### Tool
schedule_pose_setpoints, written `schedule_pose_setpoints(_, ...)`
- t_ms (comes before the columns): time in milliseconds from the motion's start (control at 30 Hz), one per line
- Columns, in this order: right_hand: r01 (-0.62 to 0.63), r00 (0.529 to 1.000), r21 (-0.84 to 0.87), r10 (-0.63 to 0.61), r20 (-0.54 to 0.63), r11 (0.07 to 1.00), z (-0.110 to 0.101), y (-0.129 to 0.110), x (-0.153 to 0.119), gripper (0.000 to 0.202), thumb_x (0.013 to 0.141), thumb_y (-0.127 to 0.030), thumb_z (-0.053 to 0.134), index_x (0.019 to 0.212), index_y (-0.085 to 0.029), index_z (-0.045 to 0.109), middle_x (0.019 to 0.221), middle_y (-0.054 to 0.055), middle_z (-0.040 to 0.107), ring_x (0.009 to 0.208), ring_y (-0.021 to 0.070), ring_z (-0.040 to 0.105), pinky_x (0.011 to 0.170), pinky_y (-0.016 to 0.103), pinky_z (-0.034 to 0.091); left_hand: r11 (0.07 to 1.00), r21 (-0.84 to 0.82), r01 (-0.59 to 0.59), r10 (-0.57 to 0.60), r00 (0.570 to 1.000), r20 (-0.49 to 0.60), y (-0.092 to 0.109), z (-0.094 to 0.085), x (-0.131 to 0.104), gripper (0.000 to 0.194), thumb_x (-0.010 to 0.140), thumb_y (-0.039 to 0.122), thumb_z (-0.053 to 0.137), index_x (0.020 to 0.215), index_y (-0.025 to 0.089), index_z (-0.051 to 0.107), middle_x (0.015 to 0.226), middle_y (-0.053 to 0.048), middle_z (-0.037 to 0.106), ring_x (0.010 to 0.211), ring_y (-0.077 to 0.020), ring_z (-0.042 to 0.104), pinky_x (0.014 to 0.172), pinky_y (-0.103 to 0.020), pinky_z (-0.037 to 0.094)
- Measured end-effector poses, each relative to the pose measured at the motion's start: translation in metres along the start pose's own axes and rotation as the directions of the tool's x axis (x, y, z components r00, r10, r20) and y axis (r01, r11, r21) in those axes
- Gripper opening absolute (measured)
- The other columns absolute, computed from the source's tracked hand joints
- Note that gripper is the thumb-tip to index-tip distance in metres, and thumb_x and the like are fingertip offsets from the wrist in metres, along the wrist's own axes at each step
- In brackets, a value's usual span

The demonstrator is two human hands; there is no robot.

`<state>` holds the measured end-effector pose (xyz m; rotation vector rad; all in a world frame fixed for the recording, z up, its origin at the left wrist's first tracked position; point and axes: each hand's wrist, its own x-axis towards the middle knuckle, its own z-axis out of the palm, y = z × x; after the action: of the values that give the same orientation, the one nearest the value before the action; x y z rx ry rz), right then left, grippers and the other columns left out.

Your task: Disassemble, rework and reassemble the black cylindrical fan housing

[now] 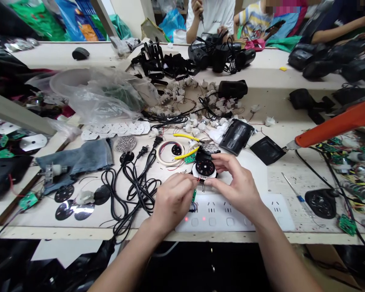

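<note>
The left hand (pixel 178 192) pinches the near side and the right hand (pixel 237 180) clasps the right side of a small unit (pixel 211 175) near the counter's (pixel 281 164) front edge, its black disc (pixel 205 166) apparently seated, wires (pixel 203 186) exposed, enclosure judged outstanding.

Left fingers (pixel 187 179) pinched together; right fingers (pixel 226 159) curved inward.

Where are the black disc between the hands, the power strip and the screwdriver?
Black disc (pixel 205 167), head view: near its centre.
Power strip (pixel 220 215), head view: bare white top.
Screwdriver (pixel 300 198), head view: blue part of its handle.
</note>
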<state>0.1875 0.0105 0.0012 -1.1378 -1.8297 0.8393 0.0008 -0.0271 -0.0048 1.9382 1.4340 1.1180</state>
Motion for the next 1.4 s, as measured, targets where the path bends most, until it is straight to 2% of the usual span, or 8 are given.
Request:
schedule_pose_setpoints(267,-0.043,0.998,0.006,0.042,0.045,0.999,-0.0023,0.0039,-0.003,0.045,0.083,-0.024,0.074,0.123,-0.022,0.055,0.109,0.006,0.068,0.097,0.023,0.067,0.086,0.038,0.057,0.983,0.124,-0.139,0.136,0.99,0.032,0.0003,0.0002,0.0002,0.019,0.088,0.011,0.054,0.074,0.02,0.063,0.08,-0.006,0.074,0.076,-0.0168,0.069,0.069,-0.025,0.053)
schedule_pose_setpoints(467,-0.075,0.995,0.029,0.072,0.075,0.997,-0.0036,0.0058,-0.0045,0.049,0.082,-0.021,0.075,0.126,-0.022,0.054,0.112,0.006,0.068,0.1,0.0227,0.066,0.088,0.038,0.056,0.973,0.087,-0.212,0.215,0.976,-0.023,-0.005,0.0019,-0.0019,0.019,0.084,0.002,0.055,0.078,0.018,0.063,0.078,-0.002,0.073,0.074,-0.0128,0.07,0.068,-0.02,0.054)
schedule_pose_setpoints(767,-0.051,0.997,0.027,0.049,0.066,0.998,-0.0051,0.0033,-0.0047,0.049,0.08,-0.018,0.077,0.124,-0.023,0.056,0.112,0.004,0.067,0.098,0.0212,0.066,0.087,0.036,0.057,0.993,-0.009,-0.119,0.119,0.992,-0.032,-0.0043,0.0002,-0.0026,0.019,0.08,0.0,0.062,0.078,0.019,0.064,0.084,0.001,0.075,0.075,-0.0092,0.071,0.072,-0.014,0.053)
schedule_pose_setpoints(1067,0.022,0.999,-0.036,-0.02,0.038,0.999,-0.0052,0.0036,-0.0047,0.051,0.079,-0.015,0.079,0.124,-0.021,0.055,0.11,0.004,0.068,0.097,0.0208,0.066,0.087,0.034,0.057,0.996,-0.013,-0.083,0.083,0.996,-0.017,-0.0046,0.0013,-0.0009,0.017,0.081,0.002,0.063,0.076,0.019,0.063,0.081,0.002,0.075,0.073,-0.0079,0.07,0.073,-0.012,0.051)
schedule_pose_setpoints(1267,0.039,0.999,-0.046,-0.038,0.034,0.998,-0.0044,0.0037,-0.0052,0.052,0.078,-0.014,0.08,0.124,-0.021,0.055,0.11,0.004,0.068,0.097,0.0201,0.066,0.086,0.032,0.057,0.998,-0.042,-0.043,0.043,0.999,-0.009,-0.0061,0.0014,-0.0012,0.016,0.081,0.004,0.063,0.075,0.019,0.064,0.08,0.002,0.075,0.071,-0.0081,0.071,0.07,-0.013,0.052)
schedule_pose_setpoints(1400,0.016,0.999,-0.047,-0.015,0.036,0.999,-0.0027,0.0049,-0.0061,0.051,0.078,-0.013,0.079,0.123,-0.022,0.056,0.112,0.004,0.068,0.097,0.0207,0.066,0.086,0.034,0.057,0.997,-0.075,0.036,-0.035,0.999,0.014,-0.0081,0.002,-0.0019,0.014,0.081,0.008,0.065,0.074,0.02,0.064,0.081,0.002,0.076,0.074,-0.0102,0.072,0.071,-0.016,0.053)
